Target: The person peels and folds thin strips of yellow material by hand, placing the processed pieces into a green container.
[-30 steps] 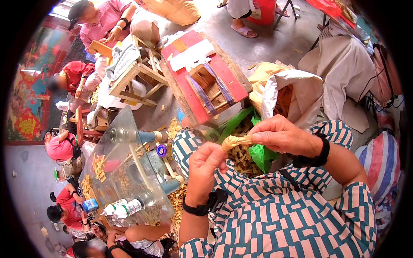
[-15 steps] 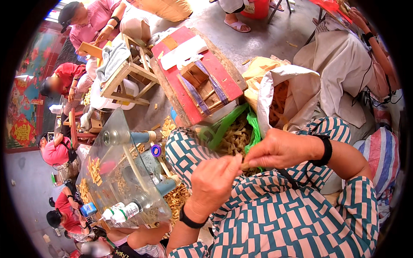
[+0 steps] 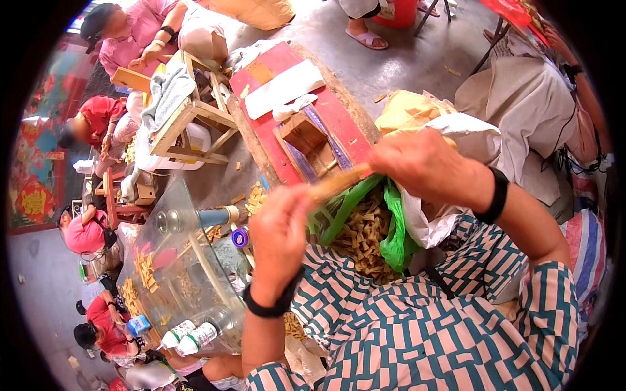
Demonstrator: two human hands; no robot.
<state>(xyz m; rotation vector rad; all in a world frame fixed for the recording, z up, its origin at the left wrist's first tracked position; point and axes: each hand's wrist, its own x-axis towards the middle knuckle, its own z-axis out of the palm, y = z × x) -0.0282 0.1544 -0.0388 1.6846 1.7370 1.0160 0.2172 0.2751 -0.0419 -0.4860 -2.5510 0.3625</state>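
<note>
Between my left hand [image 3: 279, 231] and my right hand [image 3: 417, 171] a tan, flat strip [image 3: 336, 182] is stretched, blurred by motion, with fingers of both hands closed on its ends. Below it an open green plastic bag [image 3: 398, 238] full of small crinkled tan pieces [image 3: 362, 228] rests at my lap. Just beyond my hands lies a red-topped wooden board [image 3: 352, 130] bearing a wooden frame with purple bands [image 3: 329, 137] and a white folded sheet [image 3: 283, 88]. A white sack [image 3: 469, 130] with a yellowish one stands beside my right hand.
On the left are a glass tabletop [image 3: 186, 260] with tan strips and bottles [image 3: 199, 339], and a wooden stool [image 3: 186, 120] with a grey cloth. Several co-workers [image 3: 91, 228] sit along the left. Another person's arm [image 3: 580, 91] is at the right, near a striped bag [image 3: 580, 260].
Both my hands have risen from over the lap toward the red board and moved farther apart, with the tan piece now drawn out between them. More of the green bag shows.
</note>
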